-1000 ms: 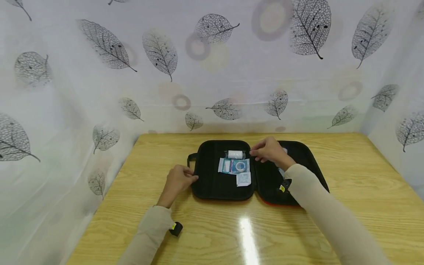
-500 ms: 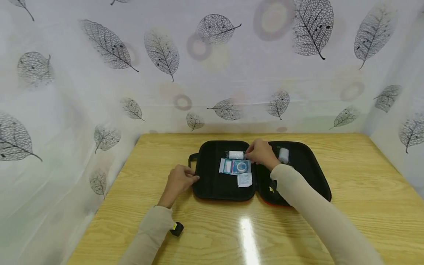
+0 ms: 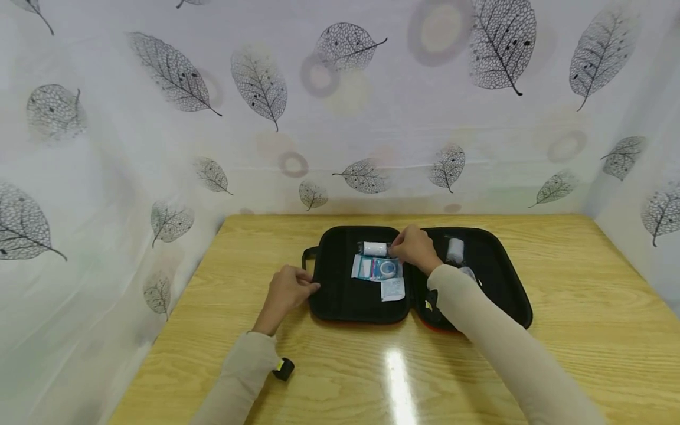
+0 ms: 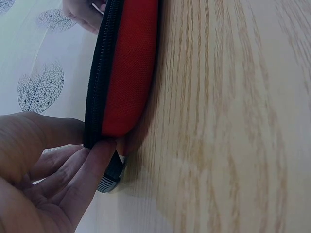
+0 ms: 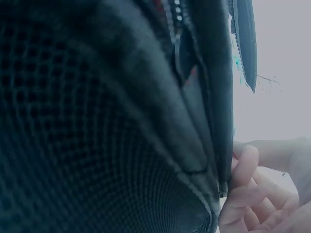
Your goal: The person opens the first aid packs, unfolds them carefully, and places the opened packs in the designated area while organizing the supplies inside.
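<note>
A black-lined zip case (image 3: 340,304) with a red outside lies spread open on the wooden table. At its left edge my left hand (image 3: 287,290) pinches the rim, with the thumb and fingers on either side of the zip (image 4: 98,77) in the left wrist view. My right hand (image 3: 415,248) reaches over the hinge, its thumb and fingertips pinching the right end of a white bandage roll (image 3: 375,248) in clear wrap. Below the roll lie a blue-and-white packet (image 3: 374,268) and a small white sachet (image 3: 392,290).
The case's right half holds another wrapped white roll (image 3: 455,251) and a clear packet (image 3: 468,273), partly behind the right sleeve (image 3: 478,301). A black carry handle (image 3: 309,254) sticks out at the left. Leaf-printed cloth (image 3: 340,118) hangs behind the table (image 3: 329,366).
My right hand has moved left from above the hinge to the bandage roll, which has shifted slightly left. The roll in the right half has come into view. My left hand stays at the rim.
</note>
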The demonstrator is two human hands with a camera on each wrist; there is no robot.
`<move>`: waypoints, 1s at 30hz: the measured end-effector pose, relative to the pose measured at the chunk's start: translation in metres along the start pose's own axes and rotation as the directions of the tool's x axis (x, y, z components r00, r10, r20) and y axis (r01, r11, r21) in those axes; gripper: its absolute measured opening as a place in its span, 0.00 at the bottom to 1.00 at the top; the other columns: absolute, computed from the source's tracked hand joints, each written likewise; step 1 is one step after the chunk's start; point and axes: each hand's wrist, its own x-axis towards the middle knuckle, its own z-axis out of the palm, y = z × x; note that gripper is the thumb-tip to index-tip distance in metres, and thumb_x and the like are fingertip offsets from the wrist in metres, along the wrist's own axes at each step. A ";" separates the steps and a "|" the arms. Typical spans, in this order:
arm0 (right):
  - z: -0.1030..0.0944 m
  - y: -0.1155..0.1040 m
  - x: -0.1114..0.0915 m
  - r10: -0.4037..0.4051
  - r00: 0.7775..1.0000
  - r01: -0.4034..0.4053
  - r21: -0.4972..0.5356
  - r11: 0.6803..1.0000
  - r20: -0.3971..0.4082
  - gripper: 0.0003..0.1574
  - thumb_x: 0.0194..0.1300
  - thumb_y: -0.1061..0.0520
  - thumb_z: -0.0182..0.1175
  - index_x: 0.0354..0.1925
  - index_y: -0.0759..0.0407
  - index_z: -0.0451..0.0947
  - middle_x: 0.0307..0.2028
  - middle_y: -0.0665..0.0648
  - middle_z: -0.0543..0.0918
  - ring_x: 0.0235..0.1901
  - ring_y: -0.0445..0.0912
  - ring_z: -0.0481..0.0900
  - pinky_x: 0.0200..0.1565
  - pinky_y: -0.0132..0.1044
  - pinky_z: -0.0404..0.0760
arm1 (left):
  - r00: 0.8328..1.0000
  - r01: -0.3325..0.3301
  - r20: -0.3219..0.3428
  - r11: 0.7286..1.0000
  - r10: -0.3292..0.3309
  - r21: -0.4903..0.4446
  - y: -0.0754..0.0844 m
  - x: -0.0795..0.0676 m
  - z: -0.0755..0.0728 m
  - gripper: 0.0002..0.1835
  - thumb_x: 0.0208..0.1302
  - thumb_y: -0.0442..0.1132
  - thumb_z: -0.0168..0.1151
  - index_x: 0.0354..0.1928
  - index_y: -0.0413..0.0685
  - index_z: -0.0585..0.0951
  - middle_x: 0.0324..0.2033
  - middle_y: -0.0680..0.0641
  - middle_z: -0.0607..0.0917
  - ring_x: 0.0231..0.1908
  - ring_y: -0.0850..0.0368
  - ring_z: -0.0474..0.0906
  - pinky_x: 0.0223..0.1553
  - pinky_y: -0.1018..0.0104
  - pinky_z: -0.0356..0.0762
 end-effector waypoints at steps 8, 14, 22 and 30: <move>0.000 0.001 0.001 0.035 0.999 -0.034 0.059 0.998 -0.011 0.11 0.63 0.58 0.67 0.39 0.65 0.89 0.34 0.61 0.88 0.26 0.48 0.83 0.31 0.40 0.83 | 1.000 0.007 -0.001 1.000 -0.007 0.004 -0.001 0.000 0.001 0.12 0.59 0.37 0.76 0.41 0.38 0.88 0.32 0.46 0.89 0.33 0.54 0.86 0.35 0.58 0.85; -0.011 0.005 -0.002 0.010 1.000 -0.010 0.122 0.992 0.004 0.10 0.63 0.60 0.67 0.40 0.63 0.89 0.45 0.63 0.87 0.36 0.51 0.83 0.35 0.41 0.83 | 1.000 0.005 -0.003 1.000 -0.005 0.009 0.000 -0.001 0.001 0.11 0.59 0.38 0.76 0.40 0.38 0.88 0.31 0.47 0.89 0.33 0.54 0.86 0.35 0.58 0.85; -0.043 0.009 -0.011 0.006 1.000 -0.009 0.209 0.978 0.014 0.13 0.62 0.63 0.68 0.44 0.69 0.87 0.34 0.59 0.85 0.23 0.44 0.71 0.24 0.34 0.71 | 1.000 -0.014 -0.007 1.000 0.015 0.010 0.001 0.000 0.001 0.11 0.59 0.37 0.75 0.40 0.37 0.88 0.31 0.46 0.89 0.32 0.54 0.86 0.35 0.59 0.85; -0.088 0.026 -0.029 0.030 0.999 -0.035 0.226 0.973 0.025 0.16 0.65 0.61 0.67 0.47 0.71 0.85 0.32 0.57 0.84 0.17 0.40 0.62 0.20 0.32 0.65 | 1.000 0.004 -0.004 1.000 -0.004 0.026 0.001 0.001 0.001 0.10 0.59 0.38 0.76 0.39 0.39 0.89 0.30 0.48 0.89 0.32 0.54 0.86 0.36 0.57 0.85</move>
